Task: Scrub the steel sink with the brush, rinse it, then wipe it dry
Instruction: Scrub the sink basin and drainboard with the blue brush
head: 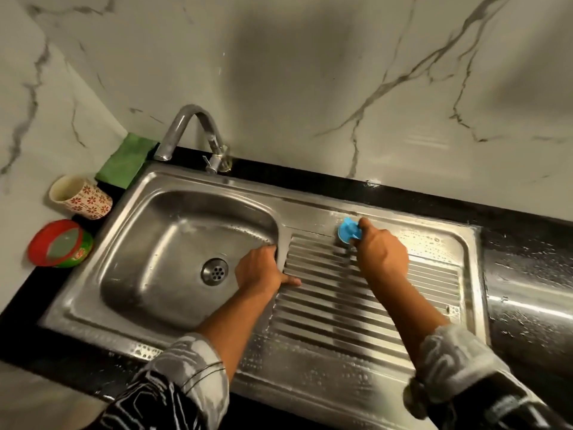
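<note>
The steel sink has a bowl on the left and a ribbed drainboard on the right, wet and soapy. My right hand grips a blue brush at the drainboard's far end, bristles down on the ribs. My left hand holds the ridge between bowl and drainboard, its fingers curled over the bowl's edge and its thumb lying on the ribs. A drain strainer sits in the bowl's floor. The steel tap arches over the bowl's back; no water runs from it.
A folded green cloth lies at the back left corner. A floral cup and a red and green tub stand on the black counter left of the sink. Marble walls close the back and left.
</note>
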